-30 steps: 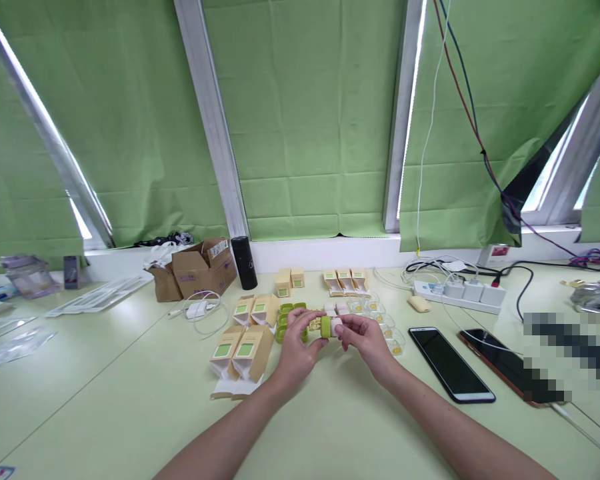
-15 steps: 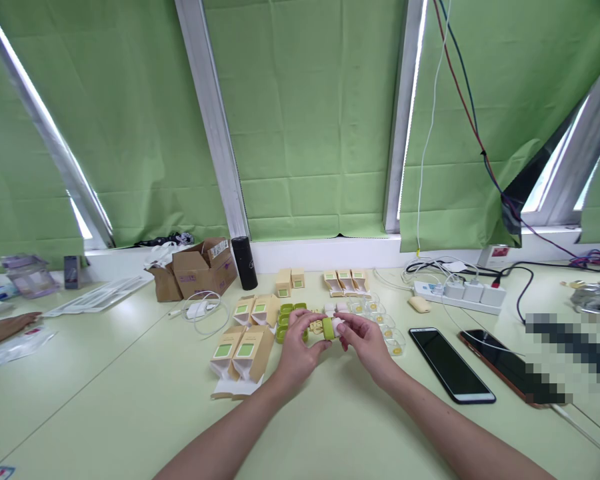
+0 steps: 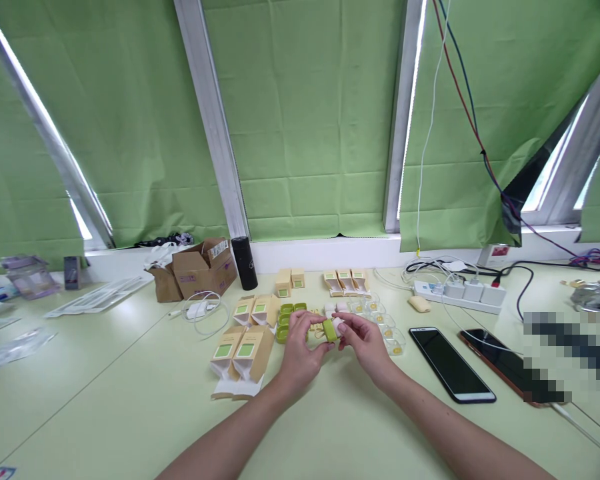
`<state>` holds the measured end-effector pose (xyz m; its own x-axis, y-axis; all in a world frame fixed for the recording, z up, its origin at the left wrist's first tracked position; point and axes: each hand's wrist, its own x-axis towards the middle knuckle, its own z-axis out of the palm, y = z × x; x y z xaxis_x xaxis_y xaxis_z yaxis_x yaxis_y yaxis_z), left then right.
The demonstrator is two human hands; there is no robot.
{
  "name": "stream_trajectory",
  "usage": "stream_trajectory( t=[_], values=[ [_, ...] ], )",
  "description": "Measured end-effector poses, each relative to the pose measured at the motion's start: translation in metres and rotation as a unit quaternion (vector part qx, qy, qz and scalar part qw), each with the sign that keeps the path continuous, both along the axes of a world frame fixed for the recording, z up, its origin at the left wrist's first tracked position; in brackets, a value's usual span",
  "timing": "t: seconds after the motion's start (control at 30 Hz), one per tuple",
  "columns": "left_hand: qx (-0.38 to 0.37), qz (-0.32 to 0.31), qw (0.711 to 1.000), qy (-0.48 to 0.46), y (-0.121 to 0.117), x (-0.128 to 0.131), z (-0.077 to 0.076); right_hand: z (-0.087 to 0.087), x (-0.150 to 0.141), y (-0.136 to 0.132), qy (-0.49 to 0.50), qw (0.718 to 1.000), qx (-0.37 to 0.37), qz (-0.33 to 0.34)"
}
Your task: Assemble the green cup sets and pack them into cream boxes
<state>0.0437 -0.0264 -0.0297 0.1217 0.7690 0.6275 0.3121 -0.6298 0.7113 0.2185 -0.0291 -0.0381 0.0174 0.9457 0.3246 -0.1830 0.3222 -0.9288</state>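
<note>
My left hand [image 3: 303, 348] grips a small green case [image 3: 330, 330] between thumb and fingers above the table. From the other side, my right hand [image 3: 361, 340] pinches a small white piece [image 3: 338, 326] against the case's right end. How far the white piece sits inside is hidden by my fingers. Several similar green cases [image 3: 283, 319] stand in rows just beyond my left hand. Past my fingers lie small white pieces [image 3: 330, 308] and, to their right, clear plastic cups [image 3: 387, 333] with yellow spots at their bases.
Open tan boxes [image 3: 248, 352] stand left of my hands, more tan boxes [image 3: 347, 281] behind. A cardboard carton [image 3: 205, 270] and black cylinder [image 3: 244, 263] are at the back left. Right are a phone [image 3: 451, 365], another phone [image 3: 510, 367] and a power strip [image 3: 460, 295] with cables.
The green case has tilted slightly between my hands, with the white piece against it. Another person's hand at the far left has gone out of view.
</note>
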Motion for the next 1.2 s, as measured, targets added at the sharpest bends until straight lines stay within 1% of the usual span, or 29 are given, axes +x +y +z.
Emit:
stream_trajectory(
  t=[0.2,0.33,0.47,0.57,0.7,0.8,0.87,1.03,1.2],
  values=[
    [0.018,0.005,1.0,0.005,-0.003,0.002,0.002,-0.002,-0.002,-0.001,0.013,1.0,-0.012,0.005],
    [0.019,0.008,1.0,0.017,-0.002,0.002,-0.002,-0.001,-0.002,0.0,0.025,0.999,-0.023,0.014],
    [0.03,0.019,0.998,0.048,0.0,0.0,-0.006,0.001,0.0,-0.001,0.03,0.998,-0.034,0.033],
    [0.058,0.03,0.994,0.092,-0.001,-0.001,-0.007,0.004,0.0,-0.003,0.04,0.998,-0.035,0.039],
    [0.119,0.069,0.977,0.162,-0.005,-0.001,-0.006,0.009,-0.002,-0.006,0.056,0.997,-0.032,0.036],
    [0.143,0.111,0.967,0.181,-0.009,0.001,-0.006,0.013,-0.004,-0.008,0.077,0.996,-0.028,0.028],
    [0.151,0.124,0.963,0.185,-0.01,0.002,-0.005,0.013,-0.005,-0.009,0.091,0.995,-0.028,0.024],
    [0.172,0.106,0.96,0.193,-0.008,0.001,-0.006,0.01,-0.01,-0.01,0.105,0.993,-0.039,0.026],
    [0.161,0.086,0.966,0.18,-0.009,0.0,-0.007,0.004,-0.011,-0.009,0.096,0.994,-0.041,0.041]
  ],
)
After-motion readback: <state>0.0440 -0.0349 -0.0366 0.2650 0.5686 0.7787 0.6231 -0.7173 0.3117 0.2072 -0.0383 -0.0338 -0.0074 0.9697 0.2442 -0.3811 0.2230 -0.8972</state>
